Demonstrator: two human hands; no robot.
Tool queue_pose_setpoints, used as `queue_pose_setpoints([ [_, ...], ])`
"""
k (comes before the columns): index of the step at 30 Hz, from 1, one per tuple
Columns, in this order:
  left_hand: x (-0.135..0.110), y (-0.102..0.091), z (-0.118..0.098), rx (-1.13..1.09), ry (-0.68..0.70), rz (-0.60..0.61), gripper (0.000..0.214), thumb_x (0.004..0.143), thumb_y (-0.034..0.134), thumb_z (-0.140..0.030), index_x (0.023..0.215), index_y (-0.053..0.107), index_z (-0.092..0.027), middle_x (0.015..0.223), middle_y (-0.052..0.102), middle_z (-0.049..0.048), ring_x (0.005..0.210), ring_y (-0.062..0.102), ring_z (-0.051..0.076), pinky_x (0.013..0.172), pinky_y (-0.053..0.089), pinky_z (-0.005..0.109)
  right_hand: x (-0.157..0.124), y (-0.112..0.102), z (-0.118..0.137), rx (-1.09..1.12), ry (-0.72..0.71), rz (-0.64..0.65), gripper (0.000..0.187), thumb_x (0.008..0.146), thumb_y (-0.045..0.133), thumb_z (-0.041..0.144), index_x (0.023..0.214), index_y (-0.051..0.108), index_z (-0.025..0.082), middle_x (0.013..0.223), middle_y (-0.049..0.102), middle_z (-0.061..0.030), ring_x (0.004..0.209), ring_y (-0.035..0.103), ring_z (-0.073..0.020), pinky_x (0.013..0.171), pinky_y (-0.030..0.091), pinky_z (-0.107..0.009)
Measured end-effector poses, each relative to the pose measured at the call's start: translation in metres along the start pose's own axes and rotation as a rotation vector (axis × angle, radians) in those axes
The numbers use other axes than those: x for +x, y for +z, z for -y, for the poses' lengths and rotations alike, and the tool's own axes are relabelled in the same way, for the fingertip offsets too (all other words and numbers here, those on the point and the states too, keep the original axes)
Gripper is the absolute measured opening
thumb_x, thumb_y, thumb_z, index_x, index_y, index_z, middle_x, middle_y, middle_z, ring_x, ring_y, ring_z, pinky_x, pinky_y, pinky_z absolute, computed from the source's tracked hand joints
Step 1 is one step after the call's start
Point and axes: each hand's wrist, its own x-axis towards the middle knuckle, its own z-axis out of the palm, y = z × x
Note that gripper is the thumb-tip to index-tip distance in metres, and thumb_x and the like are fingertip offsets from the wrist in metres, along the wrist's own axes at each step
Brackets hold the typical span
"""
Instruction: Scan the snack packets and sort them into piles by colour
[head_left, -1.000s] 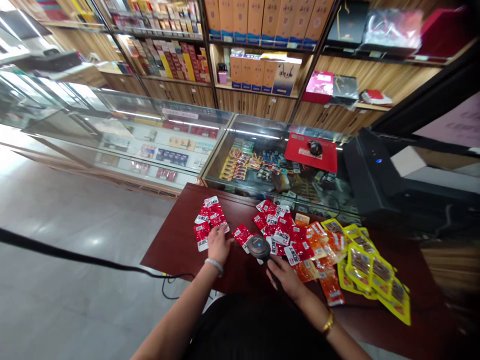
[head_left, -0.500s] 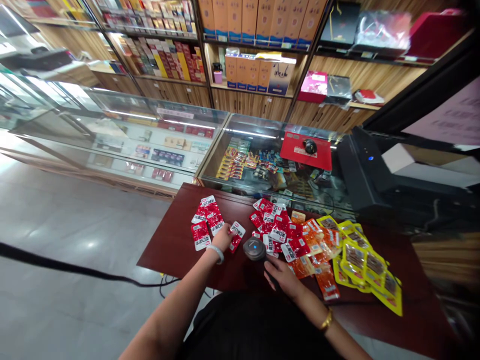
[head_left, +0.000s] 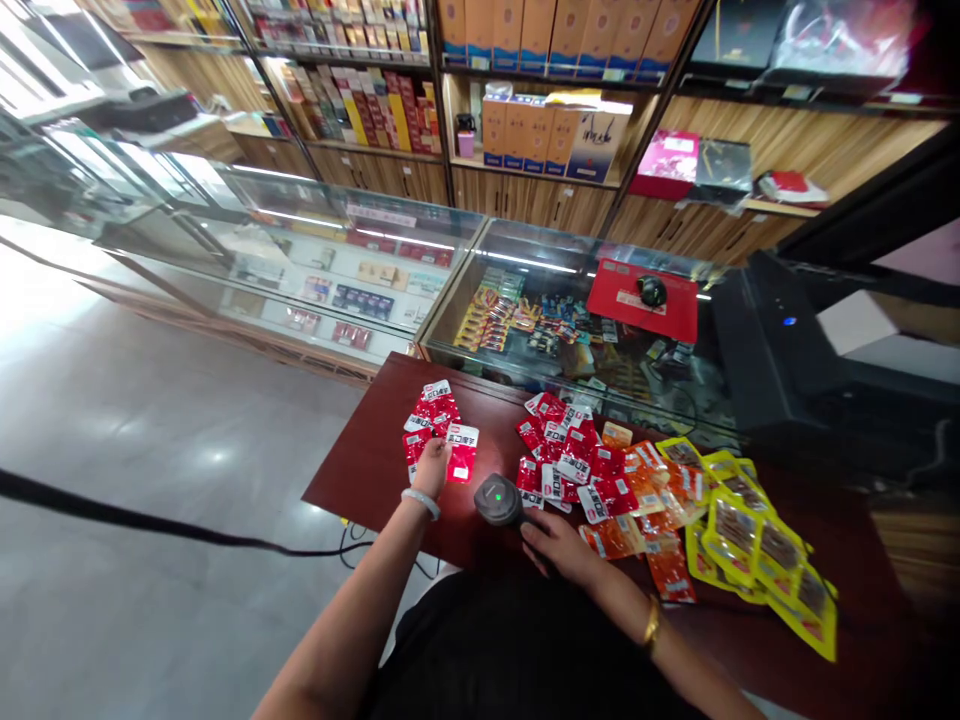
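Left hand: your thumb and fingers are drawn together in a pinch on one edge of the held packet; the fingertips under it are hidden.
Held packet: red with a white band at its far end, it lies just to the right of your left fingertips. Its long axis runs roughly away from you, slightly slanted, with its printed face up.
Right hand: your fingers are curled around the grip of the scanner, leaving no visible gap; part of the grip is covered by them.
Scanner: the head, showing a green light, projects leftward from your right fingers.
Key relation: the held packet lies between your left fingers and the scanner head, a little farther from you than the head and apart from it. Your left hand is the nearer, being in contact.
Left group of red packets: beyond your left fingers.
Right group of red packets: beyond your right fingers.
Orange packets: right of your right fingers.
Yellow packets: farther right again.
Table: dark red-brown, beneath both hands.
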Motion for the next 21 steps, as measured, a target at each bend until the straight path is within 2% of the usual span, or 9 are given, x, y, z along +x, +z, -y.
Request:
queue_pose_setpoints([
  [2, 0.003, -0.013, -0.004, 0.033, -0.05, -0.05, 0.02, 0.085, 0.052, -0.035, 0.092, 0.057, -0.017, 0.074, 0.06, 0.0015, 0.068, 0.058, 0.016, 0.066, 0.048, 0.028, -0.004, -0.002, -0.003, 0.013, 0.004, -0.032, 0.058, 0.082, 0.059, 0.065, 0.113, 0.058, 0.016, 0.053, 0.047, 0.009, 0.038, 0.038, -0.0067, 0.037, 0.028, -0.018],
  [4, 0.004, -0.023, -0.012, 0.157, -0.044, -0.197, 0.026, 0.085, 0.053, -0.034, 0.104, 0.056, -0.017, 0.09, 0.064, 0.007, 0.086, 0.062, 0.021, 0.078, 0.048, 0.034, -0.008, -0.005, -0.006, 0.022, 0.01, -0.063, 0.058, 0.082, 0.06, 0.064, 0.113, 0.058, 0.016, 0.052, 0.048, 0.0088, 0.038, 0.038, -0.007, 0.038, 0.028, -0.019],
  [6, 0.0, -0.022, -0.021, 0.363, 0.069, -0.371, 0.035, 0.085, 0.056, -0.034, 0.116, 0.054, -0.018, 0.111, 0.062, 0.0118, 0.109, 0.057, 0.027, 0.094, 0.043, 0.04, -0.012, -0.007, -0.007, 0.037, 0.026, -0.1, 0.061, 0.079, 0.061, 0.066, 0.114, 0.059, 0.015, 0.052, 0.048, 0.0087, 0.038, 0.039, -0.0073, 0.038, 0.029, -0.019],
  [7, -0.004, -0.016, -0.025, 0.469, 0.155, -0.4, 0.038, 0.085, 0.057, -0.034, 0.12, 0.053, -0.019, 0.118, 0.06, 0.0126, 0.117, 0.052, 0.029, 0.1, 0.039, 0.042, -0.014, -0.008, -0.008, 0.047, 0.036, -0.125, 0.063, 0.078, 0.062, 0.067, 0.114, 0.059, 0.015, 0.051, 0.048, 0.0087, 0.038, 0.039, -0.0075, 0.038, 0.029, -0.019],
  [9, -0.014, 0.006, -0.031, 0.612, 0.33, -0.253, 0.038, 0.087, 0.055, -0.035, 0.122, 0.055, -0.021, 0.124, 0.058, 0.0118, 0.122, 0.048, 0.029, 0.105, 0.033, 0.043, -0.019, -0.011, -0.006, 0.061, 0.04, -0.187, 0.064, 0.076, 0.062, 0.068, 0.113, 0.058, 0.016, 0.05, 0.047, 0.009, 0.038, 0.038, -0.008, 0.038, 0.029, -0.019],
  [11, -0.026, 0.039, -0.033, 0.681, 0.446, 0.048, 0.037, 0.085, 0.057, -0.036, 0.12, 0.057, -0.022, 0.123, 0.059, 0.0101, 0.119, 0.049, 0.028, 0.105, 0.033, 0.04, -0.023, -0.016, -0.005, 0.074, 0.014, -0.264, 0.06, 0.077, 0.062, 0.067, 0.11, 0.059, 0.018, 0.05, 0.046, 0.0091, 0.039, 0.038, -0.0083, 0.039, 0.029, -0.02],
  [13, -0.036, 0.073, -0.033, 0.752, 0.497, 0.248, 0.051, 0.081, 0.063, -0.039, 0.127, 0.054, -0.021, 0.129, 0.056, 0.0115, 0.12, 0.048, 0.028, 0.104, 0.034, 0.039, -0.026, -0.021, -0.005, 0.109, -0.017, -0.343, 0.053, 0.079, 0.061, 0.066, 0.104, 0.059, 0.02, 0.051, 0.046, 0.0087, 0.04, 0.039, -0.0081, 0.04, 0.03, -0.02],
  [17, -0.049, 0.12, -0.034, 0.93, 0.52, 0.418, 0.069, 0.074, 0.068, -0.043, 0.136, 0.047, -0.022, 0.138, 0.045, 0.0142, 0.121, 0.043, 0.031, 0.099, 0.035, 0.042, -0.031, -0.031, -0.007, 0.19, -0.049, -0.446, 0.046, 0.079, 0.062, 0.065, 0.093, 0.057, 0.022, 0.055, 0.047, 0.0077, 0.042, 0.039, -0.0084, 0.041, 0.032, -0.021],
  [21, -0.054, 0.128, -0.038, 1.036, 0.559, 0.503, 0.047, 0.077, 0.065, -0.044, 0.117, 0.059, -0.021, 0.131, 0.049, 0.0144, 0.119, 0.042, 0.031, 0.097, 0.035, 0.043, -0.031, -0.031, -0.009, 0.171, -0.055, -0.453, 0.046, 0.079, 0.062, 0.065, 0.093, 0.058, 0.022, 0.053, 0.046, 0.0082, 0.04, 0.037, -0.0087, 0.04, 0.031, -0.022],
])
